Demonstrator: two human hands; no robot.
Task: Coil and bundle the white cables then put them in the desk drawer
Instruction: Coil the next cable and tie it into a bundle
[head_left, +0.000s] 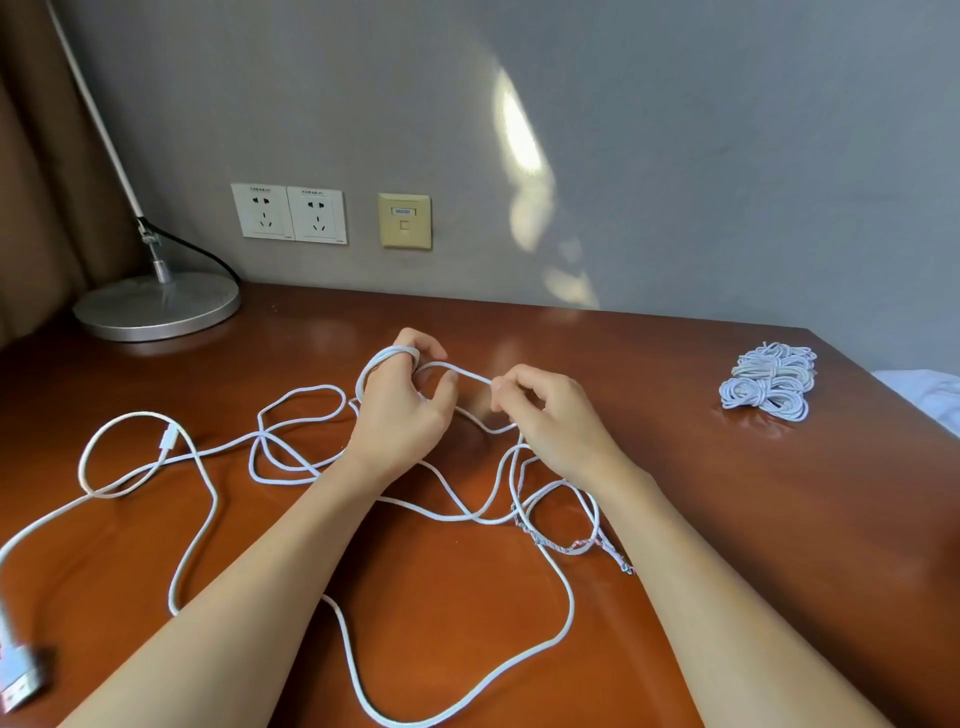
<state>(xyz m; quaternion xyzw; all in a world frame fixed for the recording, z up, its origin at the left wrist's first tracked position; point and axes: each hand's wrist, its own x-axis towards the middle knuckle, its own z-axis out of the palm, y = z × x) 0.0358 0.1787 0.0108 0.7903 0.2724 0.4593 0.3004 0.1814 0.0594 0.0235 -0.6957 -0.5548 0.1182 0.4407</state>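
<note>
My left hand (400, 410) has a few turns of cable (457, 368) wound round its fingers. My right hand (550, 415), just beside it at 3 o'clock, pinches the strand running between them, so both are clamped on the same cable.

I judge I'm early in coiling this one. Most of it sprawls loose on the desk (675, 519) from 5 to 9 o'clock of my hands, with its plug (21, 675) at the near left edge.

Next I should feed slack round the left fingers in even loops — watching the crossings, which could snag. A coloured cord (571, 545) lies at 5 o'clock, perhaps for tying.

Finished bundles (769, 382) sit well apart at 3 o'clock. The drawer isn't in view.
</note>
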